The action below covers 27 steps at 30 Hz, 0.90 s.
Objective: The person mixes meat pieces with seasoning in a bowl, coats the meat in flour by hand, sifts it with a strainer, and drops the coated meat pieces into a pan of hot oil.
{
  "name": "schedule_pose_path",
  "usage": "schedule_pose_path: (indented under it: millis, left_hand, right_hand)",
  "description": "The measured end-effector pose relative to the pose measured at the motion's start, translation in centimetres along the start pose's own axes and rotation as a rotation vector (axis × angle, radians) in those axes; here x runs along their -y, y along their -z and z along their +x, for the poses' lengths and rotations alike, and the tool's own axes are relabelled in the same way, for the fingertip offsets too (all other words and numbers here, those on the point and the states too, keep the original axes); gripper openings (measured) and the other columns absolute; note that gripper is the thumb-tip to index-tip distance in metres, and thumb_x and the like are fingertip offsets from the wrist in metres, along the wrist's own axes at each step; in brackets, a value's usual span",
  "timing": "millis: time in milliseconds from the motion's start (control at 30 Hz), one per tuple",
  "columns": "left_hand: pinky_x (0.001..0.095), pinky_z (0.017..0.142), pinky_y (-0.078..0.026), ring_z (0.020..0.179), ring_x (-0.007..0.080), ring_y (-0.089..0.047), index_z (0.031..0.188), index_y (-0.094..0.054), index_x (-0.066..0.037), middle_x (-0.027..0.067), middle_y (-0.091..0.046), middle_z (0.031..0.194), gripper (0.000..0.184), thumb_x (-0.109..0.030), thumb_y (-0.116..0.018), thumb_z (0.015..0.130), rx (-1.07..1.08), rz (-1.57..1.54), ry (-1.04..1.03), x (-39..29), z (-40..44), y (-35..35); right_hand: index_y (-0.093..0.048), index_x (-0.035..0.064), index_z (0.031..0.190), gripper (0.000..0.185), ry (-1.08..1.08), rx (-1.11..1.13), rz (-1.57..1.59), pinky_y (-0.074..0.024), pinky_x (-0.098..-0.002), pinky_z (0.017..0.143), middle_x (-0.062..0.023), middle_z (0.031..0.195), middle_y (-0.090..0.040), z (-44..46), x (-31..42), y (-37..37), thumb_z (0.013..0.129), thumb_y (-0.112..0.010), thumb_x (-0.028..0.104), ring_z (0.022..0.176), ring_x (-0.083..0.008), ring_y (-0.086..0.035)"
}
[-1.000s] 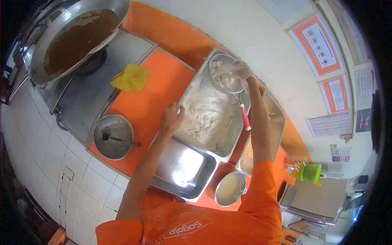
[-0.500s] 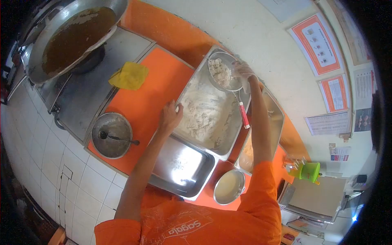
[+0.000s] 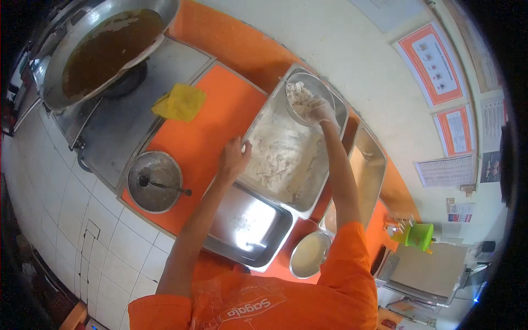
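A round strainer sits over the far end of a flour tray, close to its far-left corner, with white-coated pieces gathered inside. The right hand reaches down into the strainer with its fingers at the pieces; whether they are closed on any cannot be told, as the fingertips are hidden. White flour spreads over the tray's floor. The left hand is at the tray's left edge, fingers bent and thumb toward the rim; whether it grips the rim is unclear.

At the tray's near end, just beside it, is a shiny steel pan by the near edge of the orange countertop. To the right of the pan stands a small bowl of pale liquid. A second tray runs along the countertop's far edge, right of the first. A metal bowl with a ladle in it occupies the near-left corner. A yellow cloth lies across the left edge, beside the stove, which carries a wide wok of brown oil.
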<state>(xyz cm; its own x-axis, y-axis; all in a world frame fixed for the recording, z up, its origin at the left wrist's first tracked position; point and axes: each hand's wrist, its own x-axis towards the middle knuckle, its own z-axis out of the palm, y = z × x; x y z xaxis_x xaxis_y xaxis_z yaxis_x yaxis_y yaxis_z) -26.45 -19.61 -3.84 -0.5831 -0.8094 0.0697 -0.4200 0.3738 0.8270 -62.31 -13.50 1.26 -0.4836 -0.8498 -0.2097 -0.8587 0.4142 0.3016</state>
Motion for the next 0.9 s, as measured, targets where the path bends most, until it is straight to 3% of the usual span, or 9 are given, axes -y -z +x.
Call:
schedule_pose_path:
  millis: [200,267,367,433,533,667,700,800,900]
  left_hand:
    - [0.0496,0.068,-0.051,0.076,0.0441,-0.062,0.086,-0.056,0.005,0.0285,-0.061,0.081,0.03,-0.025,-0.054,0.088,0.003,0.013,-0.038,0.2,0.1,0.0]
    - [0.05,0.068,-0.05,0.075,0.0441,-0.062,0.086,-0.056,0.005,0.0281,-0.061,0.079,0.03,-0.025,-0.054,0.088,0.0,0.0,-0.013,0.0,-0.1,0.0]
    - [0.0504,0.069,-0.05,0.075,0.0442,-0.062,0.086,-0.055,0.005,0.0279,-0.061,0.079,0.03,-0.025,-0.054,0.088,0.027,0.015,-0.005,-0.1,-0.1,0.3]
    - [0.0504,0.069,-0.05,0.076,0.0443,-0.062,0.087,-0.055,0.005,0.0282,-0.061,0.08,0.031,-0.025,-0.054,0.087,0.035,0.013,0.001,0.1,0.1,0.2]
    - [0.0501,0.07,-0.05,0.078,0.0444,-0.062,0.087,-0.055,0.005,0.0287,-0.061,0.083,0.031,-0.025,-0.054,0.087,0.034,-0.007,0.019,0.1,0.2,-0.3]
    - [0.05,0.071,-0.05,0.079,0.0442,-0.062,0.087,-0.055,0.005,0.0289,-0.061,0.086,0.03,-0.025,-0.054,0.088,0.055,0.007,0.027,0.5,0.3,0.0]
    - [0.05,0.071,-0.05,0.079,0.0442,-0.062,0.087,-0.055,0.005,0.0289,-0.061,0.086,0.03,-0.025,-0.054,0.088,0.059,0.0,0.023,0.5,0.3,-0.2]
    - [0.0501,0.071,-0.05,0.08,0.0441,-0.062,0.087,-0.055,0.005,0.0284,-0.061,0.086,0.031,-0.025,-0.053,0.088,0.079,-0.003,0.054,-0.4,0.2,0.5]
    - [0.0501,0.071,-0.05,0.079,0.0443,-0.062,0.087,-0.055,0.005,0.0281,-0.061,0.084,0.031,-0.025,-0.053,0.088,0.1,-0.011,0.083,-0.8,0.1,0.8]
  right_hand:
    - [-0.067,0.0084,0.094,0.017,0.225,-0.37,0.083,-0.0504,-0.0369,0.077,-0.0106,0.086,-0.063,4.3,-7.8,-6.8,0.082,-0.058,0.017,0.083,-0.0268,-0.062]
    - [-0.066,0.0078,0.095,0.018,0.222,-0.198,-0.345,-0.0503,-0.0383,0.078,-0.0115,0.09,-0.065,3.9,-7.5,-4.9,0.083,-0.057,0.017,0.088,-0.0287,-0.063]
    - [-0.063,0.0088,0.11,0.029,-0.016,-0.039,0.306,-0.0472,-0.0395,0.09,-0.0157,0.114,-0.063,-0.9,-1.1,3.5,0.085,-0.054,0.018,0.108,-0.031,-0.059]
    - [-0.057,0.0121,0.124,0.038,0.277,-0.084,0.017,-0.0401,-0.0399,0.102,-0.0167,0.135,-0.05,-2.5,4.9,7.9,0.089,-0.051,0.024,0.124,-0.031,-0.049]
    - [-0.048,0.0041,0.129,0.046,0.467,-0.719,0.037,-0.0503,-0.0435,0.085,-0.0212,0.12,-0.058,1.5,1.7,-2.1,0.092,-0.043,0.03,0.099,-0.0388,-0.061]
    - [-0.053,0.0062,0.121,0.039,0.059,-0.265,0.631,-0.0481,-0.0474,0.079,-0.0195,0.112,-0.061,5.3,-3.1,-7.0,0.088,-0.051,0.027,0.095,-0.0358,-0.062]
    - [-0.058,0.0084,0.113,0.033,-0.041,-0.447,-0.224,-0.0484,-0.0457,0.07,-0.0186,0.098,-0.064,6.2,-3.0,-7.4,0.082,-0.06,0.021,0.083,-0.0361,-0.064]
    - [-0.058,0.0082,0.108,0.03,-0.011,-0.747,0.809,-0.0477,-0.0439,0.063,-0.0174,0.088,-0.065,5.2,-4.4,-4.3,0.078,-0.063,0.011,0.074,-0.0358,-0.063]
    - [-0.065,0.0097,0.098,0.018,-0.067,-0.6,0.83,-0.0495,-0.0407,0.065,-0.0154,0.089,-0.067,7.4,-6.3,-11.3,0.081,-0.06,0.012,0.08,-0.0315,-0.066]
